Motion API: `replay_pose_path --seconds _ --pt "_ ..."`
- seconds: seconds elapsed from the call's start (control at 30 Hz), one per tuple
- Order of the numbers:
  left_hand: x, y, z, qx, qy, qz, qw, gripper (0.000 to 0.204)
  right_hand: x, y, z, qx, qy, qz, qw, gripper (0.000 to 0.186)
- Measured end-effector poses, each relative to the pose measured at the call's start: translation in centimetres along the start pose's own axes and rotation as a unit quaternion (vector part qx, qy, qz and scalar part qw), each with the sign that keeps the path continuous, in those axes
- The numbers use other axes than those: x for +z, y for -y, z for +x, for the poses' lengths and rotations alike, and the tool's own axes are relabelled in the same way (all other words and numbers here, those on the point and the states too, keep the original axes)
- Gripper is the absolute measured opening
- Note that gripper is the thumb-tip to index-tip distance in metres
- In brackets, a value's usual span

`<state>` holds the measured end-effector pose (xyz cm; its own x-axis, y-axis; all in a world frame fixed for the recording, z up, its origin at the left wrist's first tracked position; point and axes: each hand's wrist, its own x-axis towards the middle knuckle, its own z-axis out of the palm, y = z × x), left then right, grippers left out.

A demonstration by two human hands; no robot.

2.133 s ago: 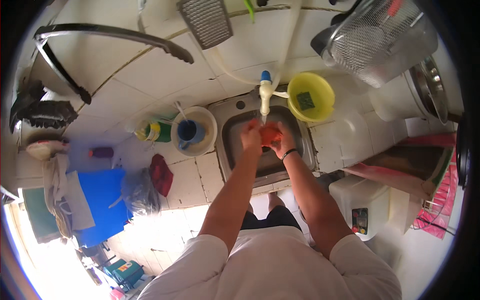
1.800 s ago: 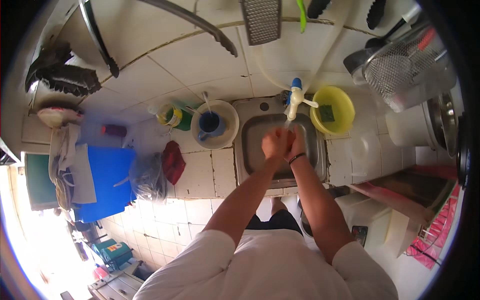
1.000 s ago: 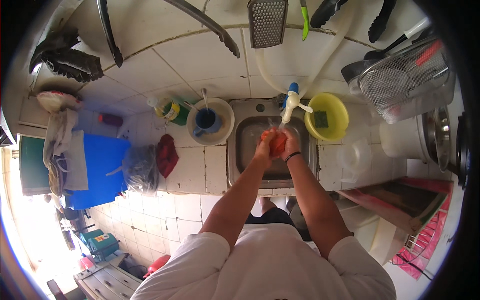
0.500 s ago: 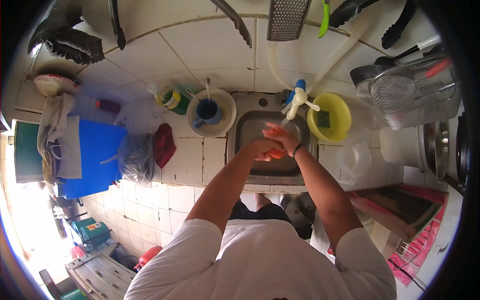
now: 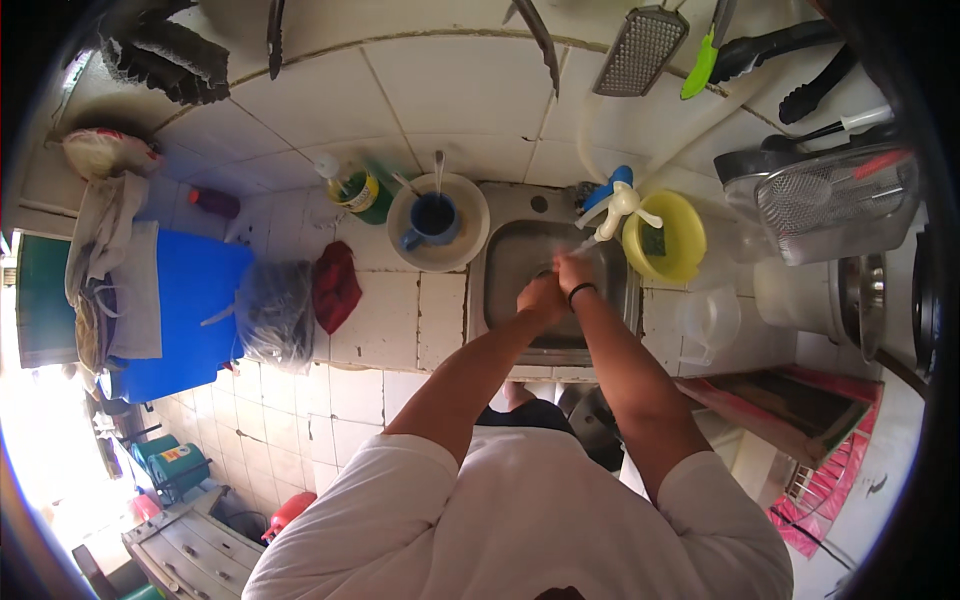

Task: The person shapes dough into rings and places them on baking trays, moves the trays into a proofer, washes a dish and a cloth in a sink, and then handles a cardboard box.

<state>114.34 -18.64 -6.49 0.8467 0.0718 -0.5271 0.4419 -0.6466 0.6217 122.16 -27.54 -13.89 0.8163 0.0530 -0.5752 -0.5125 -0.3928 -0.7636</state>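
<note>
Both hands are over the metal sink (image 5: 510, 330), close together under the white tap (image 5: 622, 203). My left hand (image 5: 543, 298) is curled, with its fingertips turned away from view; whatever it may hold is hidden. Just to its right and slightly farther, my right hand (image 5: 573, 270) wears a dark band at the wrist and reaches to the water below the spout. Its fingers are smeared by motion and partly hidden. No orange thing shows between the hands.
A yellow basin (image 5: 690, 225) with a green sponge (image 5: 653, 240) stands right of the tap. To the sink's left are a plate (image 5: 470, 250) bearing a blue mug (image 5: 436, 225), a soap bottle (image 5: 365, 197) and a red cloth (image 5: 336, 288). A grater (image 5: 641, 52) hangs above.
The view has shifted a little. My hands have turned and drawn together; the reddish-orange thing seen between them before is now out of sight.
</note>
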Motion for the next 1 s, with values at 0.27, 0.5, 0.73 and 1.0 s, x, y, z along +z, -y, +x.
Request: replay_pose_path --seconds 0.27,0.5,0.73,1.0 --pt "-0.7 2.9 -2.3 0.032 -0.015 -0.219 0.975 0.049 -1.3 -2.8 -1.1 0.046 -0.249 0.497 0.830 0.036" --pt "-1.7 4.6 2.7 -0.131 0.212 -0.737 0.629 0.022 4.0 3.7 -11.2 -0.091 -0.223 0.217 0.946 0.038" --pt "-4.4 -2.9 -3.8 0.273 -0.194 -0.256 0.906 0.010 0.5 4.5 -11.8 0.075 0.022 0.630 0.773 0.039" --pt "-12.8 -10.4 -11.4 0.513 -0.027 0.312 0.799 0.015 -4.3 10.0 -13.1 0.056 0.327 0.432 0.838 0.042"
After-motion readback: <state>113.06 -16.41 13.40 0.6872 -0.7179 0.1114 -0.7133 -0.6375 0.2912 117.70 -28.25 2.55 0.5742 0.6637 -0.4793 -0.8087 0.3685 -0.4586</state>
